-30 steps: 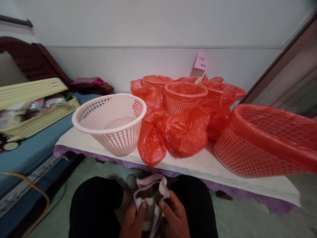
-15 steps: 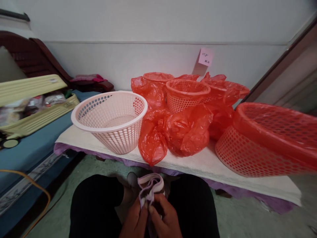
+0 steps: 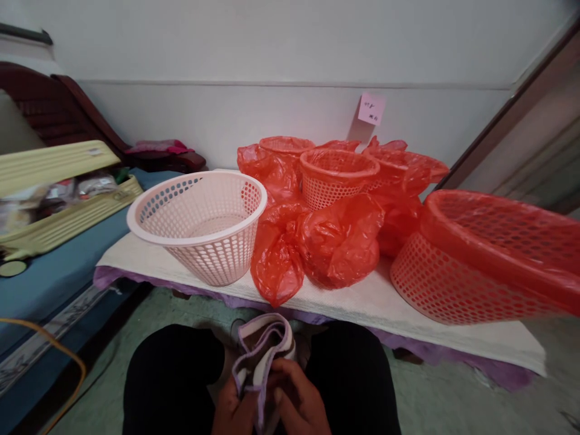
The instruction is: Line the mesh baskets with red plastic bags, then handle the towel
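Note:
Between my black-clad knees, both hands grip a small striped cloth (image 3: 261,350) in white, brown and purple. My left hand (image 3: 232,406) pinches its left side and my right hand (image 3: 299,403) closes on its right side, at the bottom edge of the view. The cloth bunches up above my fingers. In front of me a low table (image 3: 362,302) with a white cover holds an empty pink perforated basket (image 3: 199,225) and a knotted red plastic bag (image 3: 317,244).
Several more baskets lined with red bags (image 3: 338,175) stand at the back, and a large one (image 3: 484,257) fills the right. A pink note (image 3: 370,109) sticks to the wall. A yellow open case (image 3: 58,193) lies on a blue surface at the left. An orange cable (image 3: 54,344) loops on the floor.
My hands have drawn together and slid lower over the cloth, folding it narrower. The view has shifted slightly; nothing on the table has moved.

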`<action>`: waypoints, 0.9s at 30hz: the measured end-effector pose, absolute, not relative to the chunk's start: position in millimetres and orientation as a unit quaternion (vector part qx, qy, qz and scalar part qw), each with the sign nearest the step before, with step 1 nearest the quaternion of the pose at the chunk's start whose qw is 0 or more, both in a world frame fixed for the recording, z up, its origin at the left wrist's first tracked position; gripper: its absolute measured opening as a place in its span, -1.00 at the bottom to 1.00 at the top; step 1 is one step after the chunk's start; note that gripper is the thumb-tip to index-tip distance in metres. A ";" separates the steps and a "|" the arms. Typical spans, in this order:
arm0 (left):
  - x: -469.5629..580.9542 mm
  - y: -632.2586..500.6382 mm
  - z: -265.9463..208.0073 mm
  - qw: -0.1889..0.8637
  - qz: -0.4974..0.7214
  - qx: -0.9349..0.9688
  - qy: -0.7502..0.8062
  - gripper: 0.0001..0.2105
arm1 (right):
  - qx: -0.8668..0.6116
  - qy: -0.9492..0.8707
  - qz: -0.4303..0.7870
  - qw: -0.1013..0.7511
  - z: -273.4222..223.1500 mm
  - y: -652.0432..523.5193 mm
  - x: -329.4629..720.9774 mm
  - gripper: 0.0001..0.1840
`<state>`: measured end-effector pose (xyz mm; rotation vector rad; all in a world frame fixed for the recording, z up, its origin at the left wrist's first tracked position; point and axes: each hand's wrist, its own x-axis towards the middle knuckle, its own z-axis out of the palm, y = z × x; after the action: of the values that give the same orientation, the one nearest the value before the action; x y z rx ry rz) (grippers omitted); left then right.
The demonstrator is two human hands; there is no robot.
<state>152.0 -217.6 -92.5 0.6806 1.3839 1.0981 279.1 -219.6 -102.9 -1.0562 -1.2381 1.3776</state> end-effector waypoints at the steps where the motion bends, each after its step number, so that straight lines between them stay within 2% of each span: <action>1: 147.4 -218.7 -98.6 0.559 0.470 0.346 0.589 -0.57 | -0.439 -0.496 0.569 0.488 -103.0 -219.9 278.7 -0.58; 5: 125.4 -217.3 -125.9 0.322 0.421 0.681 0.505 -0.55 | -0.429 -0.458 0.590 0.507 -95.4 -221.6 271.7 -0.35; 7: 118.9 -215.4 -136.7 0.226 0.357 0.767 0.483 -0.49 | -0.406 -0.433 0.608 0.528 -91.3 -223.1 265.8 -0.25; 9: 117.7 -215.1 -142.6 0.171 0.300 0.791 0.506 -0.50 | -0.377 -0.403 0.629 0.547 -90.5 -224.5 260.1 -0.17; 11: 119.7 -216.5 -143.3 0.162 0.260 0.794 0.525 -0.50 | -0.372 -0.384 0.634 0.558 -94.2 -226.1 256.5 -0.14; 15: 122.3 -221.2 -136.4 0.232 0.272 0.795 0.490 -0.44 | -0.481 -0.387 0.557 0.556 -106.2 -228.4 261.0 -0.25; 18: 124.7 -225.9 -129.3 0.338 0.359 0.749 0.442 -0.46 | -0.552 -0.363 0.526 0.536 -104.4 -226.6 271.6 -0.40; 20: 129.8 -228.8 -123.4 0.426 0.416 0.665 0.450 -0.51 | -0.540 -0.348 0.551 0.532 -97.0 -224.2 277.4 -0.48; 23: 140.4 -228.4 -111.1 0.516 0.457 0.493 0.530 -0.55 | -0.512 -0.328 0.593 0.528 -88.6 -224.3 278.3 -0.48; 27: 145.9 -215.6 -91.4 0.587 0.426 0.367 0.582 -0.46 | -0.546 -0.256 0.613 0.510 -100.0 -235.9 268.1 -0.37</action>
<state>145.9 -215.6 -91.4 0.8545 1.3562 0.9932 268.1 -235.9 -100.0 -1.3155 -0.6167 1.4758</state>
